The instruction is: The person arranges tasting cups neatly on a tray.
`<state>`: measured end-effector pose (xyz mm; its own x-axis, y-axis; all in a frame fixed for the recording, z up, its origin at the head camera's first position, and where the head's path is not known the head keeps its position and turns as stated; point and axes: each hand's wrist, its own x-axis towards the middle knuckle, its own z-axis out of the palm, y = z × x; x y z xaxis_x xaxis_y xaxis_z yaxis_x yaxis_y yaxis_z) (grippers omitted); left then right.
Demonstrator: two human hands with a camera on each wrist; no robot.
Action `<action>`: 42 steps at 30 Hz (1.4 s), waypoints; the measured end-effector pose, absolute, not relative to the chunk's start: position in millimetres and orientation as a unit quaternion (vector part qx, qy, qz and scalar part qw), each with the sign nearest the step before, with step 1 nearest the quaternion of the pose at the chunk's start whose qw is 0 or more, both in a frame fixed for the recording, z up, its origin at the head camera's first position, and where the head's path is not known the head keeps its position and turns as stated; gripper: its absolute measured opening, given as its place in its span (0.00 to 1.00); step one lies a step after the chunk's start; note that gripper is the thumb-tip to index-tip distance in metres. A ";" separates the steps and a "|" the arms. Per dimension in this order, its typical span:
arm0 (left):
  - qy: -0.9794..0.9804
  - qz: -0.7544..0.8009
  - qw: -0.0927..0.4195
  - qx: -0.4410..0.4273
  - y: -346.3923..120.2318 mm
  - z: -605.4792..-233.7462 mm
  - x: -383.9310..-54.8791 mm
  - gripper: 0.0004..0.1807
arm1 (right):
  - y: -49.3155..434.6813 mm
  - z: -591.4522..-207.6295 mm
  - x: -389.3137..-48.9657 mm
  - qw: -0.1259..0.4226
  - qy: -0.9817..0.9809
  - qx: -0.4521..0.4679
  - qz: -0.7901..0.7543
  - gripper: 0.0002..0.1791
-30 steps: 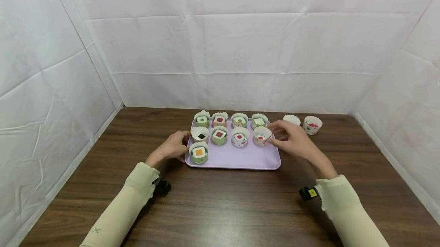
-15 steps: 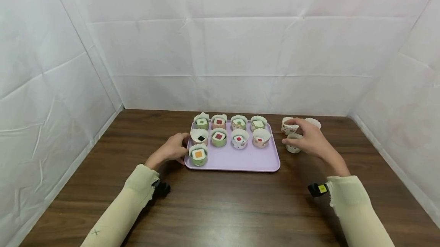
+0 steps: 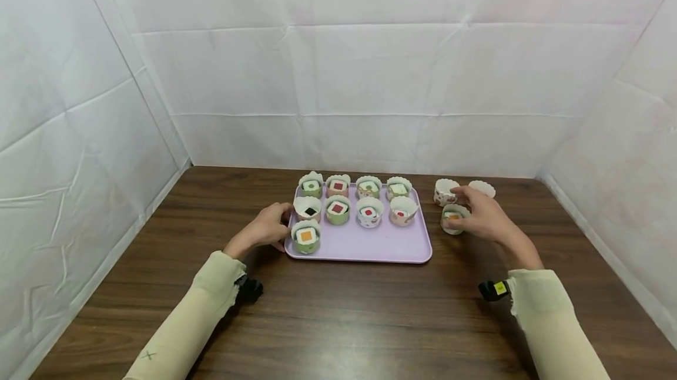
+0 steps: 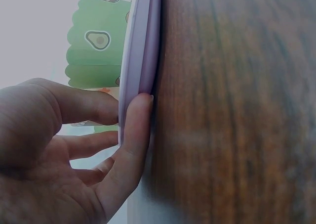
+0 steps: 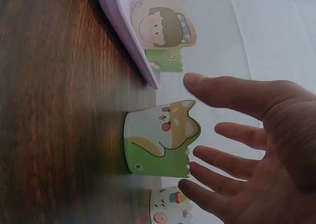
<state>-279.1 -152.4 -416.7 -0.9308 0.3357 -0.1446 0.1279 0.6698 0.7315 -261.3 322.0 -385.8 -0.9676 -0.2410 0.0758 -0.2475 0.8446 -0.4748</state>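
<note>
1. At left, the left hand [image 3: 260, 228] pinches the left rim of a lilac tray [image 3: 365, 245], just beside a green cup [image 3: 307, 247].
2. In the middle, the tray lies with its long axis running left to right, filled paper cups standing at its far side.
3. Just off the tray's right edge, a dog-patterned cup [image 5: 158, 145] stands upright on the table [image 3: 349, 321]. It is far nearer the right hand than the left, its open top towards the fingers.
4. The right hand [image 3: 485, 215] reaches over it from the right, thumb and fingers spread; I cannot tell whether any fingertip touches.
5. Two more cups stand just beyond.
</note>
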 end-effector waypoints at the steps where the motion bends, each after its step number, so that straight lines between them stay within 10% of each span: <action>1: 0.903 0.386 0.134 0.128 -152.3 -416.8 -278.9 0.28 | 322.6 -386.5 -261.1 0.004 -0.960 0.125 0.249 0.46; 42: 0.906 0.381 0.133 0.131 -152.8 -418.3 -280.8 0.30 | 336.0 -408.1 -269.1 -0.001 -0.967 0.090 0.237 0.42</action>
<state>-280.8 -152.8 -418.3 -0.9302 0.3383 -0.1421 0.1351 0.6757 0.7247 -269.1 336.0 -408.1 -0.9838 -0.1748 0.0409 -0.1739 0.8718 -0.4579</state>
